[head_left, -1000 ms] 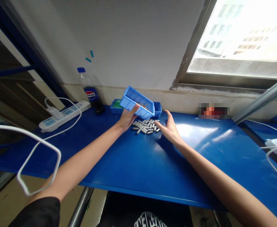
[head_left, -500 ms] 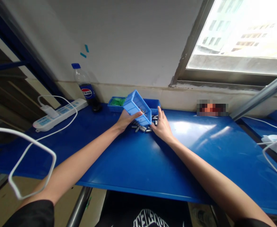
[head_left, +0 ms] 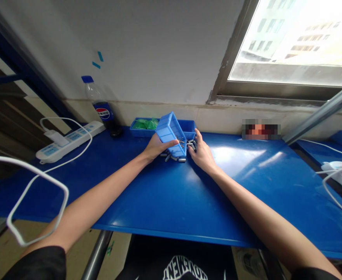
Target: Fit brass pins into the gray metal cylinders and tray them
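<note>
My left hand [head_left: 155,149] grips a light blue plastic bin [head_left: 165,131] by its side, thumb over the near rim. The bin is tipped steeply, its opening toward my right hand, and a few small metal pieces [head_left: 181,141] show inside. Beneath and beside it, several short silvery cylinders [head_left: 182,160] lie loose on the blue table [head_left: 171,194]. My right hand [head_left: 202,156] rests close by on the right, fingers parted and curved around the loose cylinders. Whether its fingertips touch them is hard to make out.
Behind the bin stands a darker blue tray [head_left: 188,125], with green packets [head_left: 143,123] in its left part. A cola bottle [head_left: 103,111] and a white power strip [head_left: 71,142] are to the left. A white cable [head_left: 67,190] loops at the near left. A metal pole [head_left: 319,112] slants at right.
The bin has turned slightly in my left hand, showing more of the pieces inside. My right thumb has come away from the bin's corner. The whole view has shifted a little.
</note>
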The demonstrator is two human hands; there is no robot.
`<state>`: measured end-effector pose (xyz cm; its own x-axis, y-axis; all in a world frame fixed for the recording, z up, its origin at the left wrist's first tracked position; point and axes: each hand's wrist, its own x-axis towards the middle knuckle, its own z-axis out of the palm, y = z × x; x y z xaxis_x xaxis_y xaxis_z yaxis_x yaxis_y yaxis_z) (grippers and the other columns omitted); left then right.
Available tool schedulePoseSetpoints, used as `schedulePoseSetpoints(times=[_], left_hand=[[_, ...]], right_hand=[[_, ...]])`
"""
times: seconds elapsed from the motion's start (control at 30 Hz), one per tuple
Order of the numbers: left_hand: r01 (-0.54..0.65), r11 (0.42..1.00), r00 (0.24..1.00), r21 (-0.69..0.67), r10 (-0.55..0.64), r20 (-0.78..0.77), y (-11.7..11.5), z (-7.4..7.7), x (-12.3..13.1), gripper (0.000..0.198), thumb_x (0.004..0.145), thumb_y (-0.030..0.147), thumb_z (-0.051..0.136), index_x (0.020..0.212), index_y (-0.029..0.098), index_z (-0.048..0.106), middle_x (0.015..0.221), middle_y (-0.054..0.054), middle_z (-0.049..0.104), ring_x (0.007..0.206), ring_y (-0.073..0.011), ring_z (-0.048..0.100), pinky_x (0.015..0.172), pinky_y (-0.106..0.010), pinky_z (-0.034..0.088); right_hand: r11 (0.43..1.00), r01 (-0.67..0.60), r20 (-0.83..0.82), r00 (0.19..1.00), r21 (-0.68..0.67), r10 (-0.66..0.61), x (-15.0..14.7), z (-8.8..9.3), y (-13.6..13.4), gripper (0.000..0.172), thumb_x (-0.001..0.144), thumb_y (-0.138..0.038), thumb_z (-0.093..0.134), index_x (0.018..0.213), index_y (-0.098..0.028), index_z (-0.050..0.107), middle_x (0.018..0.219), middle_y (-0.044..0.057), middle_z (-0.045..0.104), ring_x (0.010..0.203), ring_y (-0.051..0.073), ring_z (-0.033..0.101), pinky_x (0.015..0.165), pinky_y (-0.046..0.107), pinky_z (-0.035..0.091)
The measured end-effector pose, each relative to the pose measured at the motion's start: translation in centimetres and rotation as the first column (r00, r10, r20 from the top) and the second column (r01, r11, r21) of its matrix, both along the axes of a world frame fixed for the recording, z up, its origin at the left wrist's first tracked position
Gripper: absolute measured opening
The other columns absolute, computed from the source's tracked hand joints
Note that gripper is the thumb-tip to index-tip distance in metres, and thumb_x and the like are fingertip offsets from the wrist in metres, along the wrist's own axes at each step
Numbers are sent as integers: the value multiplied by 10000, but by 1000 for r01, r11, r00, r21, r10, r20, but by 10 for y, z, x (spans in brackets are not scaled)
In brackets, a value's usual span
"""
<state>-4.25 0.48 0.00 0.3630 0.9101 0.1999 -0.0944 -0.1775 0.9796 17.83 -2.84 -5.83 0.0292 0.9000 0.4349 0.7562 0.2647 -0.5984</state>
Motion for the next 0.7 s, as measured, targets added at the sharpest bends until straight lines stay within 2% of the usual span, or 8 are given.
schedulePoseSetpoints(times=[0.2, 0.33, 0.43, 0.6, 0.7], left_hand=[[6, 999, 997, 38, -3, -79, -1, 8, 4, 615, 607, 470, 953, 1053, 137, 691, 967, -107, 766, 929, -274, 720, 893, -397, 577], [-17, 992, 986, 122, 37, -162, 0, 12, 8, 767, 557, 435, 979, 1198, 151, 669, 1085, -125, 764, 1020, -310, 718, 950, -430, 560], [-30, 981, 970, 192, 75, -232, 1, 15, 10, 878, 540, 427, 985, 1305, 177, 634, 1186, -130, 743, 1086, -328, 700, 976, -440, 546], [-42, 971, 958, 237, 107, -265, 3, 16, 15, 984, 458, 400, 1009, 1343, 190, 634, 1161, -124, 740, 1033, -323, 700, 978, -439, 543], [-58, 954, 948, 295, 145, -284, 5, 16, 19, 1048, 444, 408, 1008, 1390, 196, 612, 1197, -136, 726, 1133, -354, 663, 1045, -456, 504]], right_hand=[[999, 34, -167, 985, -35, -40, -3, 5, -1, 668, 994, -372, 415, 1631, -209, 298, 1352, 152, 690, 1272, 324, 648, 1079, 539, 502], [998, 37, -232, 972, -42, -46, -5, 7, -1, 595, 1030, -442, 376, 1599, -270, 352, 1359, 120, 695, 1281, 317, 651, 1089, 543, 497], [998, 43, -229, 972, -51, -54, -6, 8, -1, 578, 1043, -460, 351, 1588, -264, 363, 1371, 125, 689, 1263, 321, 660, 1088, 543, 494], [999, 21, -166, 986, -30, -26, -5, 7, 0, 556, 1036, -400, 356, 1573, -256, 373, 1333, 116, 704, 1234, 317, 661, 1059, 516, 512], [1000, -1, -100, 995, -13, 0, -5, 8, -1, 548, 1017, -332, 351, 1551, -219, 402, 1302, 142, 707, 1180, 323, 668, 1024, 502, 523]])
